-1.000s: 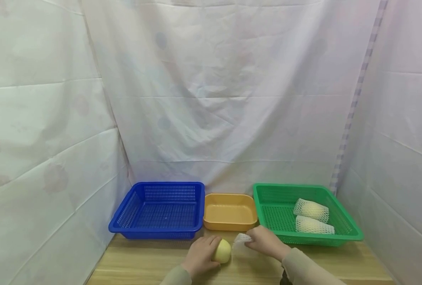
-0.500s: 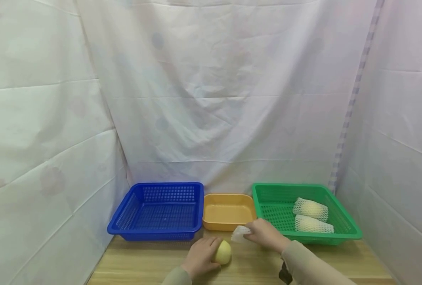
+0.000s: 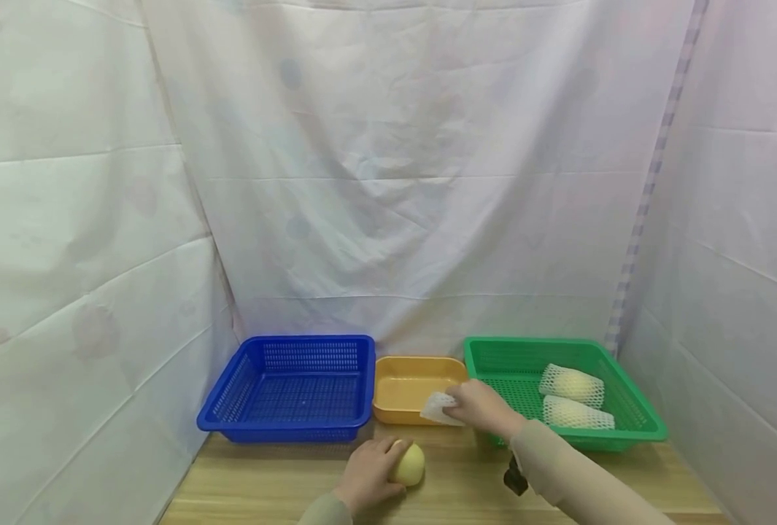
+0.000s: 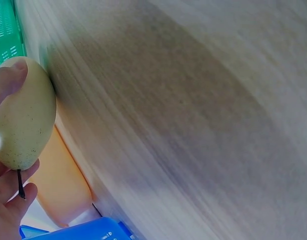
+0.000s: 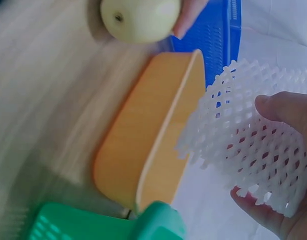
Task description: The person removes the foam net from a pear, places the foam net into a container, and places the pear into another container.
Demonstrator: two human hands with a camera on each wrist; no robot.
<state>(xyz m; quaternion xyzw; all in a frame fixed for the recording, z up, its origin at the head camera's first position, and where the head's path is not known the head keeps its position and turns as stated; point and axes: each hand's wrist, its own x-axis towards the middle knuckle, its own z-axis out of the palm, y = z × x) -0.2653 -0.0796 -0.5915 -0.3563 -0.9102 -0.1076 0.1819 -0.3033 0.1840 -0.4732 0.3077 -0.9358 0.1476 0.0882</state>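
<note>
My left hand (image 3: 373, 474) grips a pale yellow pear (image 3: 411, 467) on the wooden table. In the left wrist view the pear (image 4: 28, 120) shows its dark stem and small specks, with a thumb on one side and fingers near the stem end. White foam netting (image 3: 439, 408) is pinched in my right hand (image 3: 483, 408), over the front rim of the orange tray (image 3: 404, 417). Up close in the right wrist view, the foam net sleeve (image 5: 243, 130) hangs flattened and holds no fruit. The pear's blossom end faces that camera.
A blue perforated basket (image 3: 286, 430) stands left of the orange tray. To its right is a green basket (image 3: 585, 437) with two net-wrapped pears (image 3: 575, 386) inside. White curtains (image 3: 395, 219) enclose the table (image 3: 263, 488) at the back and sides.
My right hand has lifted the foam net away from the pear, moving it forward from the table to the orange tray. The left hand and pear have stayed nearly still.
</note>
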